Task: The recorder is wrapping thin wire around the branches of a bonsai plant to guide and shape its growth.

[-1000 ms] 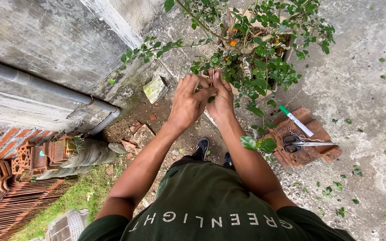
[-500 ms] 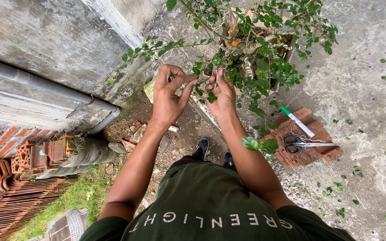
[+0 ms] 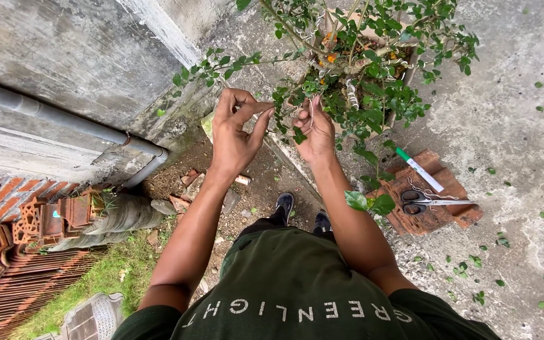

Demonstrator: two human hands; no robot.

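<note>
The left hand [image 3: 233, 135] is pinching a thin pale wire [image 3: 271, 111] between thumb and fingertips, beside a leafy green branch [image 3: 234, 63] of the small potted tree [image 3: 360, 75]. The right hand [image 3: 316, 135] is reaching into the foliage (finger grip hidden). Black-handled scissors [image 3: 426, 201] are lying on a red brick [image 3: 439, 217] nearby.
</note>
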